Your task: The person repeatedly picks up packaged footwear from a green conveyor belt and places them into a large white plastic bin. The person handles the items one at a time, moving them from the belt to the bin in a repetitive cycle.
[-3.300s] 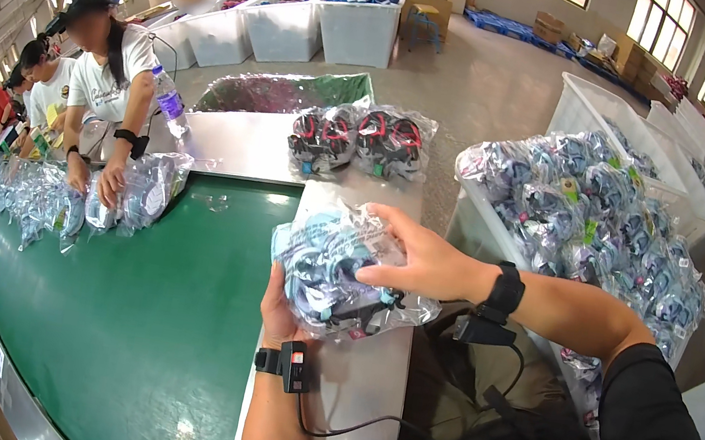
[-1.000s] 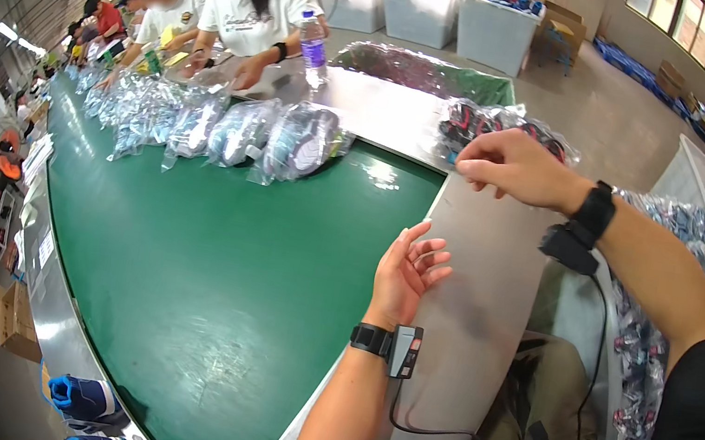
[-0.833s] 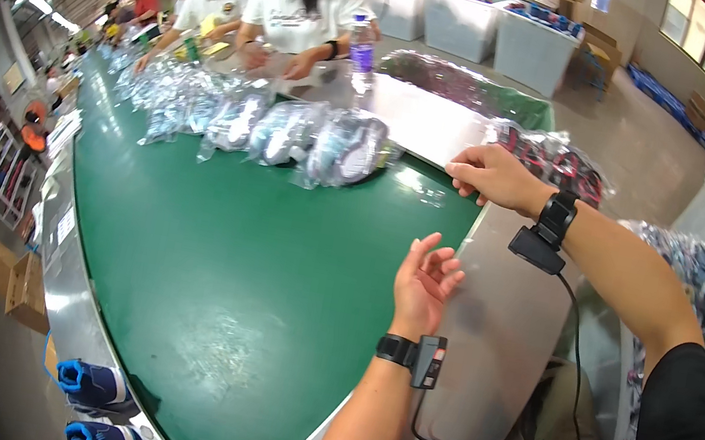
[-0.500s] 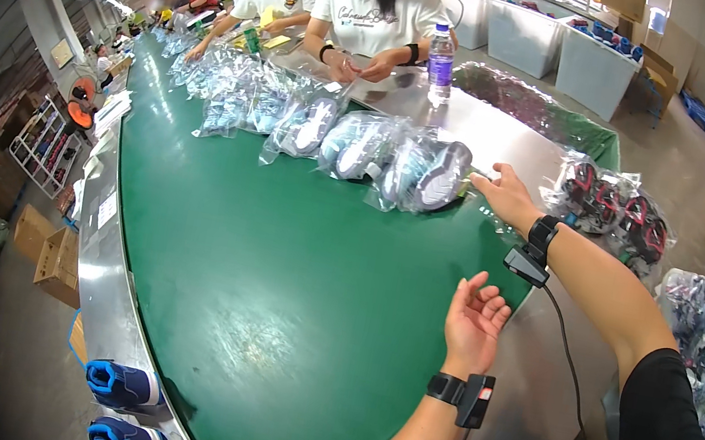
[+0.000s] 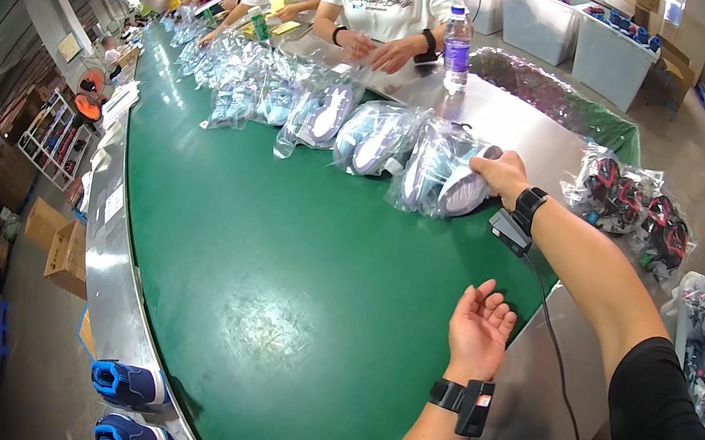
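Note:
My right hand (image 5: 500, 175) reaches to the near right end of a row of bagged shoes. Its fingers are closed on a clear plastic bag of grey and pale blue shoes (image 5: 441, 174), soles partly showing. Part of the grip is hidden behind the hand. My left hand (image 5: 482, 330) hangs over the green belt's right edge, palm up, fingers loosely curled and apart, holding nothing. Further left along the belt lie another bagged pair (image 5: 376, 139) and a bagged pair with soles up (image 5: 322, 113). Both wrists wear black straps with small devices.
The green conveyor belt (image 5: 289, 256) has metal borders. Two navy shoes (image 5: 130, 437) stand at its left border. A water bottle (image 5: 456, 50) and bagged black and red shoes (image 5: 629, 203) are on the metal table. A co-worker (image 5: 387, 0) stands across; white bins (image 5: 612, 58) are behind.
My right hand has moved left and closed on the nearest bagged shoes. The left hand has barely moved. The view has shifted slightly.

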`<act>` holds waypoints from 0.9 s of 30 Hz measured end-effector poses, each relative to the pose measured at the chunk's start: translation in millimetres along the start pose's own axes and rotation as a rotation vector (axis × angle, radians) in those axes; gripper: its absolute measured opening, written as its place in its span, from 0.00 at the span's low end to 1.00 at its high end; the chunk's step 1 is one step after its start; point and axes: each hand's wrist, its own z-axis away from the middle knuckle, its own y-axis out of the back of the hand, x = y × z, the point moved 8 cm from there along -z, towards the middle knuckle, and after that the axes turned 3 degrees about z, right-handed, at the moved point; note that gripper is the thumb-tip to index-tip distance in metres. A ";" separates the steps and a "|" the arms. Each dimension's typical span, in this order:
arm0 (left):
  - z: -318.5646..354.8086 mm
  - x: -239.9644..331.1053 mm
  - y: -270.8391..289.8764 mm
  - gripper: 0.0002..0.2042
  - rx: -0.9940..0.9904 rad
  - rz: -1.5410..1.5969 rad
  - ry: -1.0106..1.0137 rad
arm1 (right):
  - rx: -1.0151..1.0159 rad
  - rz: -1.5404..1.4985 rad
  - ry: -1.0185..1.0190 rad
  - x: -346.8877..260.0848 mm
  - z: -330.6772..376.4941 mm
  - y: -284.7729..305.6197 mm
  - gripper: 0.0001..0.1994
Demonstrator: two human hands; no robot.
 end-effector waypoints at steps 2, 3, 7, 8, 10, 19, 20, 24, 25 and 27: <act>0.7 2.7 -1.1 0.17 0.005 0.008 -0.008 | -0.094 -0.096 0.121 -10.2 23.1 8.7 0.15; -1.1 2.8 -2.0 0.18 -0.009 0.024 -0.010 | -0.069 -0.055 0.253 -16.2 34.5 22.6 0.16; 4.5 7.8 -12.1 0.32 -0.048 0.145 -0.049 | 0.021 0.197 0.765 -50.8 137.8 81.5 0.27; 6.2 9.9 -15.2 0.37 -0.062 0.177 -0.053 | 0.071 0.279 0.895 -53.8 164.4 95.5 0.28; 9.1 11.0 -29.8 0.44 -0.243 0.164 -0.038 | -0.037 0.300 1.003 -57.9 211.6 112.8 0.28; 51.6 -55.9 -74.4 0.34 -0.549 -0.046 0.274 | -0.097 0.504 1.187 -33.7 357.3 178.6 0.36; 55.4 -62.2 -73.7 0.34 -0.556 -0.055 0.283 | -0.078 0.486 1.180 -30.2 364.8 185.5 0.36; 71.8 -79.3 -70.2 0.35 -0.570 -0.121 0.293 | -0.040 0.442 1.156 -22.9 393.4 203.4 0.37; 74.2 -81.1 -68.6 0.35 -0.569 -0.128 0.294 | -0.041 0.444 1.145 -20.1 399.4 205.0 0.38; 77.3 -84.4 -69.7 0.35 -0.534 -0.108 0.319 | -0.020 0.549 1.120 -20.8 409.9 211.3 0.41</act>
